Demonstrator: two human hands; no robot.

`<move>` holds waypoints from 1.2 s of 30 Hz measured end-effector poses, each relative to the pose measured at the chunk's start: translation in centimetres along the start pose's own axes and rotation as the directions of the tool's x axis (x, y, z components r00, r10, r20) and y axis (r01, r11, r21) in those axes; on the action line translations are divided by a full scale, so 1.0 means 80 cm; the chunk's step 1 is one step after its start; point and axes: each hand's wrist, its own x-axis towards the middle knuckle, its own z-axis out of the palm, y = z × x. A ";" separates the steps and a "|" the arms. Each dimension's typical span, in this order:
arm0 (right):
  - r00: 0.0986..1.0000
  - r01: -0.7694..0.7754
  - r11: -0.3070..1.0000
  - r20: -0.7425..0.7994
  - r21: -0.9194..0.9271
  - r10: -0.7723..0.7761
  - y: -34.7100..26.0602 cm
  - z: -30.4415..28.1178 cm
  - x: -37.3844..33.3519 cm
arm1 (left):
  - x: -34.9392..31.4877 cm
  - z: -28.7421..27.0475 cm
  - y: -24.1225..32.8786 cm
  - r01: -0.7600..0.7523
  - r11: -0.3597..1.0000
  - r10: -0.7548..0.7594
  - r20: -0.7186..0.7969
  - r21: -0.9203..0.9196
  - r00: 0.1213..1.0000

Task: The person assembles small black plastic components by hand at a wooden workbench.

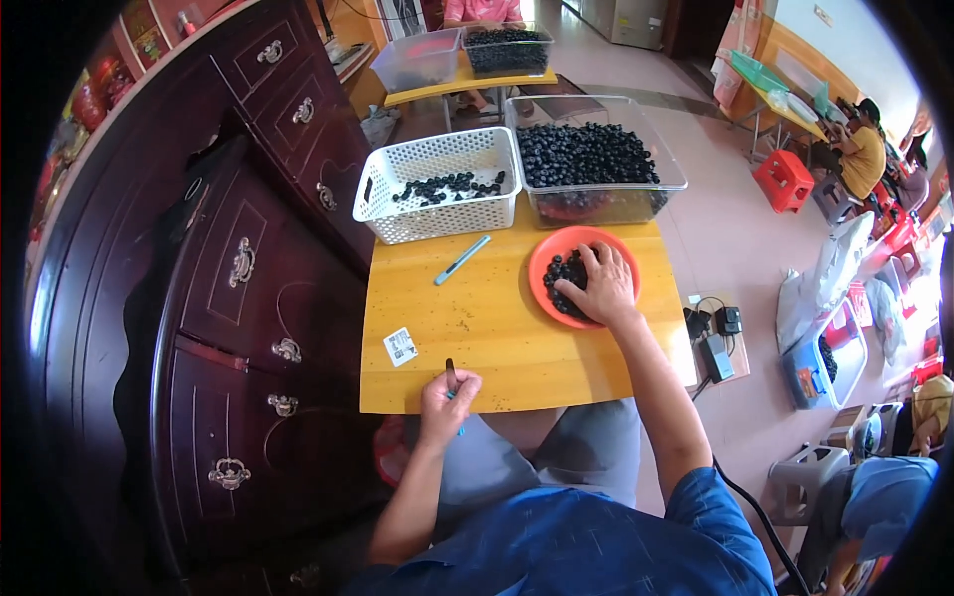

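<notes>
My left hand (449, 405) is closed around a slim blue-and-black tool (451, 370) at the table's near edge; its dark end sticks up above my fingers, and a bit of blue shows below. My right hand (604, 285) reaches into an orange-red bowl (540, 260), its fingers spread over small black round pieces (564, 270). Its fingertips touch the pieces; whether one is between them is hard to see. A slim light-blue cutter knife (463, 260) lies on the yellow table (517, 343) left of the bowl. Nearer me is a white printed label (401, 347).
Behind the bowl, a clear bin (672, 182) is heaped with black pieces. Beside it, a white perforated basket (437, 221) holds fewer. Dark wooden cabinets (248, 328) stand close on the left. Power adapters (715, 356) and a cable lie right of the table. Other people sit farther off.
</notes>
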 end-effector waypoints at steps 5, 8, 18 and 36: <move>0.996 -0.059 0.998 0.070 0.012 0.058 -0.011 -0.004 0.009 | -0.001 -0.005 -0.004 -0.019 1.000 0.020 -0.041 0.007 0.999; 0.999 -0.039 0.999 -0.008 0.036 0.039 -0.009 0.004 0.009 | 0.000 -0.003 0.001 -0.026 1.000 0.026 -0.028 0.003 0.999; 0.998 -0.058 0.998 -0.007 -0.025 0.058 -0.011 0.019 0.026 | 0.001 0.001 0.003 0.009 1.000 -0.010 -0.030 -0.009 1.000; 0.998 -0.047 0.996 0.032 0.080 0.045 0.002 0.011 0.048 | 0.002 -0.002 -0.001 -0.037 0.999 0.038 -0.040 0.038 0.998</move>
